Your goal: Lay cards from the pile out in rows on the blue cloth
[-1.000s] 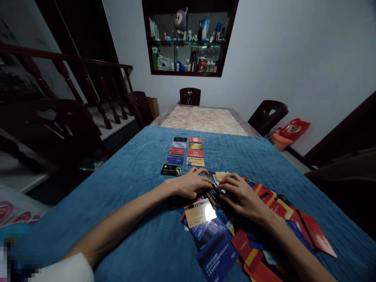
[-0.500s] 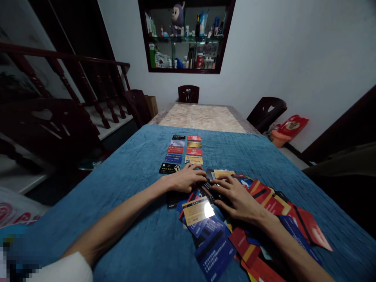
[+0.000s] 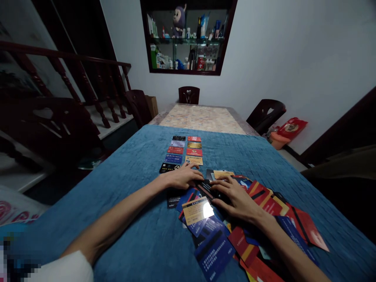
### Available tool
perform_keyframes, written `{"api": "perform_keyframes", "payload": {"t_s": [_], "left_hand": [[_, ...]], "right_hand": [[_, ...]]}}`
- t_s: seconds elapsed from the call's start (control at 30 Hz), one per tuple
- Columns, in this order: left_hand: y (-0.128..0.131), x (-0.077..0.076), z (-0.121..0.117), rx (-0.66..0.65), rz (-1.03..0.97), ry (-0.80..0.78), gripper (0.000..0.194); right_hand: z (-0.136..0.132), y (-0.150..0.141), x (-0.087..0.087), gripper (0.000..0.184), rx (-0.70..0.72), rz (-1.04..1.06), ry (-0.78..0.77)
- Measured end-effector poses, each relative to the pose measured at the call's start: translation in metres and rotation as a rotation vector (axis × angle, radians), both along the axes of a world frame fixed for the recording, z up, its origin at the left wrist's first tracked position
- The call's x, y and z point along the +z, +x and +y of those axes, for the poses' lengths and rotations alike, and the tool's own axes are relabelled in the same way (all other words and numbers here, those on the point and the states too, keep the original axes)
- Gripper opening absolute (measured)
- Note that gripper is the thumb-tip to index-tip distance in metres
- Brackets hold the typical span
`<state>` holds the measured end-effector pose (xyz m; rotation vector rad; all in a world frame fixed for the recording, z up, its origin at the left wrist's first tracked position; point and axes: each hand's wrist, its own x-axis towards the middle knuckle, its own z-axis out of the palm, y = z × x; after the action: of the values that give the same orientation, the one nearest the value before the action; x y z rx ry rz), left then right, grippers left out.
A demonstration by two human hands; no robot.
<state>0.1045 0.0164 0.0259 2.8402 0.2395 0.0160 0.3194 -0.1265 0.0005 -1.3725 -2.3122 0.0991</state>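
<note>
Black, brown-striped rectangular plastic card (image 3: pixel 206 187) lies between left hand (image 3: pixel 183 176) and right hand (image 3: pixel 233 196); fingers curved, grip I can't tell remotely. Sideways drag could scatter overlapping multicoloured plastic-card pile (image 3: pixel 242 241).

A purple plush toy (image 3: pixel 178 21) shares the wall cabinet (image 3: pixel 185 72) with, apparently, a thermos (image 3: pixel 192 59).
</note>
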Motion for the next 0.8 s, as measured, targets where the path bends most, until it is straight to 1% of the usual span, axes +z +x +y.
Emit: {"api": "perform_keyframes", "payload": {"t_s": [0.13, 0.27, 0.37, 0.53, 0.63, 0.8], "left_hand": [[-0.0003, 0.0, 0.0003, 0.002, -0.004, 0.004, 0.044], [-0.0003, -0.0016, 0.0002, -0.025, -0.026, 0.055, 0.041], [-0.0004, -0.0034, 0.0004, -0.043, -0.05, 0.08, 0.042], [-0.0009, -0.0022, 0.0007, -0.01, -0.022, 0.042, 0.046], [-0.0013, -0.0001, 0.0014, -0.015, -0.031, 0.027, 0.039], [-0.0019, -0.0009, 0.0069, -0.006, -0.105, -0.053, 0.025]], "right_hand": [[0.0019, -0.0023, -0.0018, 0.03, -0.011, -0.002, 0.029], [0.0022, -0.0037, -0.002, 0.031, -0.031, -0.014, 0.044], [0.002, -0.004, -0.0015, 0.032, -0.03, -0.009, 0.054], [0.0025, -0.0049, -0.0003, 0.03, -0.028, -0.019, 0.089], [0.0038, -0.005, -0.0006, 0.026, -0.03, -0.038, 0.139], [0.0076, -0.0028, -0.0066, 0.024, -0.096, -0.038, 0.232]]}}
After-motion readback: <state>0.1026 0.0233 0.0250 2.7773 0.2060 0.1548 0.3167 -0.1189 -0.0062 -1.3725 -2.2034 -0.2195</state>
